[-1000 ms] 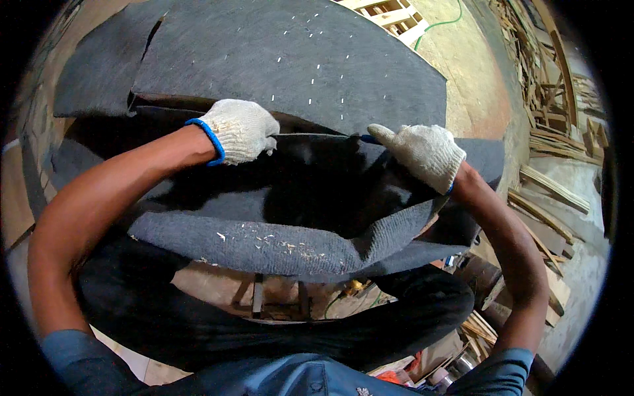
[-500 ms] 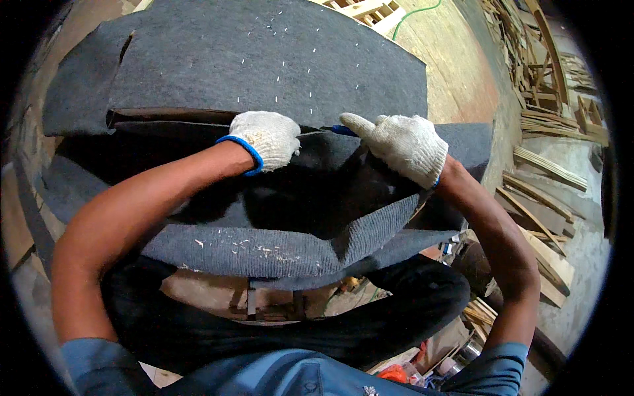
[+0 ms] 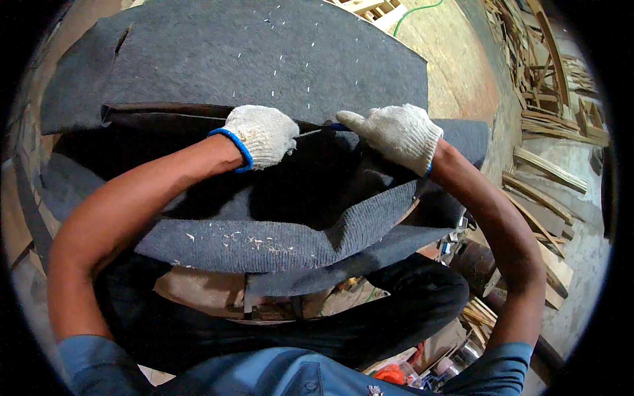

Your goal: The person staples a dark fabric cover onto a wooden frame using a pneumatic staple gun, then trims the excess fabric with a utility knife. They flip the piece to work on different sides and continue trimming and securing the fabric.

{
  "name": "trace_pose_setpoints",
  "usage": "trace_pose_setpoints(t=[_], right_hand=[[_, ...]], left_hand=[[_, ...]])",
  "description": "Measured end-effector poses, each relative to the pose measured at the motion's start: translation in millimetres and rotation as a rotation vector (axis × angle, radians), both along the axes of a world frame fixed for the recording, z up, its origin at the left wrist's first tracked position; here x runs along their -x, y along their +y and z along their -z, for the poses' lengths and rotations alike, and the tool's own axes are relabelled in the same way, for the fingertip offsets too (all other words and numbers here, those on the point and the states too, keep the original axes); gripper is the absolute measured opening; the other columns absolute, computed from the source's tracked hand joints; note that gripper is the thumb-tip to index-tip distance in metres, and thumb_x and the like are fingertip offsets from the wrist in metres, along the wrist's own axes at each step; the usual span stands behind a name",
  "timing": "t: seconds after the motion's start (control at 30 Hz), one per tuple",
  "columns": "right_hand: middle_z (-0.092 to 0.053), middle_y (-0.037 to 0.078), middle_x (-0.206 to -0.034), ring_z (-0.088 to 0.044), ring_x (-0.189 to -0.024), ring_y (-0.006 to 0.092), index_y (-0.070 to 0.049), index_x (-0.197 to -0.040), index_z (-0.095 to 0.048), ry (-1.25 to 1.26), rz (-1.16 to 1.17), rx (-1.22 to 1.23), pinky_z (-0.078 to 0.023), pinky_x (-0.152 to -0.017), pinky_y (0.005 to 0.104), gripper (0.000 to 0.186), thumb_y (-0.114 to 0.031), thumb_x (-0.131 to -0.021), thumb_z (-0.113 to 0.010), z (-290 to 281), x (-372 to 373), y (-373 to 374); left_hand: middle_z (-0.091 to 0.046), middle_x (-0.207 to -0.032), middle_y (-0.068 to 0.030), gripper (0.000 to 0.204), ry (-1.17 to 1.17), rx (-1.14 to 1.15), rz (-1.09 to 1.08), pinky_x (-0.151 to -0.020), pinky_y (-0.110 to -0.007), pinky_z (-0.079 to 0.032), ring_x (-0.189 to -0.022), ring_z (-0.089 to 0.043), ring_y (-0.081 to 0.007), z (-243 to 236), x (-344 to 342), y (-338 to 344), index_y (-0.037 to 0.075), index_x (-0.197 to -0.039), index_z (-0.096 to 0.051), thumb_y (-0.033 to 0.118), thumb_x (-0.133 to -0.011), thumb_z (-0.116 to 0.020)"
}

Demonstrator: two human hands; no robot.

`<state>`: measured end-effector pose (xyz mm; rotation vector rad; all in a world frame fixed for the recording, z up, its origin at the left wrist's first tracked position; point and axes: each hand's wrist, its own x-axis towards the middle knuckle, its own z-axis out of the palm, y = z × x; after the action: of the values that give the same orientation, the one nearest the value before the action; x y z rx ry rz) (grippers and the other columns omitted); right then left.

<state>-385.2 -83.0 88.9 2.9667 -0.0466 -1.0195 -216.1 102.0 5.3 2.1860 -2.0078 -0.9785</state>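
A dark grey felt-like carpet (image 3: 198, 66) covers the work surface in front of me, with several small white staples showing on it. Its near part folds back toward me as a ribbed grey flap (image 3: 264, 244) sprinkled with pale chips. My gloved right hand (image 3: 403, 135) is closed round a blue-handled tool (image 3: 339, 126) with a thin metal shaft pointing left. At the shaft's far end, my gloved left hand (image 3: 262, 136) is closed on the carpet's folded edge. The fingers hide the tool's tip and the exact grip there.
Bare plywood board (image 3: 456, 66) lies beyond the carpet at the right, crossed by a green cord (image 3: 406, 16). Wood offcuts (image 3: 551, 125) are heaped on the floor to the right. Below the flap, by my right knee, sit an orange item (image 3: 389, 374) and a dark cylinder (image 3: 475, 261).
Both hands have shifted slightly up and left in the picture. More of the metal shaft now shows between them. The flap's outline has shifted a little.
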Motion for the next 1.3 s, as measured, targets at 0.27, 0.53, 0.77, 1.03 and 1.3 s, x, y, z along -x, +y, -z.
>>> trace_pose_setpoints(t=[0.27,0.53,0.77,1.03,1.3], right_hand=[[-0.071,0.016,-0.094,-0.072,-0.084,0.0363,-0.023,-0.147,-0.045,0.093,0.086,0.063,-0.058,-0.065,0.0499,0.045,-0.020,-0.102,-0.046,6,59,-38],[-0.070,0.015,-0.089,-0.072,-0.078,0.0364,-0.024,-0.149,-0.042,0.045,0.067,0.078,-0.058,-0.060,0.0476,0.049,-0.019,-0.100,-0.048,18,67,-41],[-0.071,0.015,-0.094,-0.073,-0.083,0.0363,-0.023,-0.150,-0.040,0.044,0.049,0.064,-0.058,-0.062,0.0480,0.049,-0.021,-0.101,-0.047,23,70,-49],[-0.071,0.015,-0.095,-0.073,-0.084,0.0365,-0.025,-0.150,-0.040,0.126,0.097,0.142,-0.058,-0.064,0.0484,0.051,-0.019,-0.100,-0.048,21,102,-68],[-0.070,0.015,-0.090,-0.072,-0.081,0.0362,-0.027,-0.150,-0.039,0.112,0.135,0.168,-0.057,-0.062,0.0482,0.053,-0.018,-0.099,-0.048,30,149,-95]], left_hand=[[-0.072,-0.089,-0.0129,0.025,0.073,-0.070,0.092,-0.074,-0.050,-0.053,-0.087,-0.069,-0.0369,-2,-2,-1,0.020,-0.101,-0.073,0.036,-0.095,-0.056],[-0.073,-0.097,-0.0190,0.046,0.153,-0.110,-0.012,-0.080,-0.052,-0.054,-0.094,-0.069,-0.0424,-10,36,-40,0.010,-0.109,-0.071,0.049,-0.086,-0.060],[-0.072,-0.092,-0.0162,0.031,0.086,0.008,0.006,-0.076,-0.054,-0.052,-0.092,-0.069,-0.0396,10,54,-43,0.014,-0.102,-0.069,0.041,-0.096,-0.055],[-0.070,-0.082,-0.0137,0.026,0.089,0.063,0.073,-0.067,-0.053,-0.050,-0.081,-0.069,-0.0380,18,61,-33,0.015,-0.095,-0.069,0.039,-0.095,-0.058],[-0.069,-0.079,-0.0134,0.025,0.088,0.013,0.182,-0.063,-0.052,-0.050,-0.077,-0.068,-0.0375,18,65,-32,0.026,-0.115,-0.068,0.038,-0.097,-0.056]])
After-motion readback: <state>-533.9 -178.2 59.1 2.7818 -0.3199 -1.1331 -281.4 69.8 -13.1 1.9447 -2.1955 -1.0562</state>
